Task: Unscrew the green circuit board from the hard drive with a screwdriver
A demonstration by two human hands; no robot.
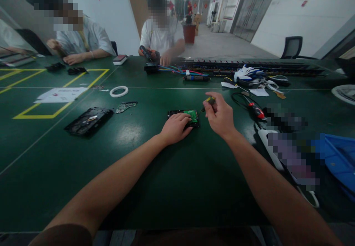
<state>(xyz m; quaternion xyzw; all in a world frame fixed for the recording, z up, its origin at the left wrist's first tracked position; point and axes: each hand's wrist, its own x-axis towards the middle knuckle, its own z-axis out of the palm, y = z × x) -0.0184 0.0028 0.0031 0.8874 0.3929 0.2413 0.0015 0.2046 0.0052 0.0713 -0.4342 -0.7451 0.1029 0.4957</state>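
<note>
I have the left hand [175, 127] lying across the drive [193, 116], which is flat on the tabletop [144, 179]; from out here I cannot tell whether it grips. My right hand [221, 115] grasps a screwdriver [211, 101], slanting down toward the drive's right end.
</note>
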